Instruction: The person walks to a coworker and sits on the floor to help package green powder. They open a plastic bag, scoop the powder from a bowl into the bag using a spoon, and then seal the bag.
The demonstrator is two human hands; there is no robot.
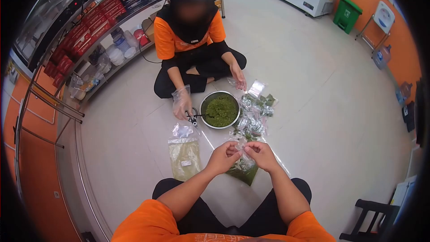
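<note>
Both my hands meet in front of me over a clear plastic bag (244,174) with green contents in its lower part. My left hand (224,157) pinches one side of the bag's gathered top, and my right hand (262,154) pinches the other side. Just beyond lies a pile of small clear packets (251,121), some with green contents. A steel bowl (202,103) of chopped green paste (220,110) stands past my hands. To the left, a large flat plastic bag (184,157) with a pale green filling and a white label rests on the floor.
Across from me a person (192,40) in an orange shirt sits cross-legged, a clear glove on one hand (181,103) beside black-handled scissors (193,118). Shelves with red boxes (96,18) stand left. A green bin (347,14) and black stool (369,219) are right.
</note>
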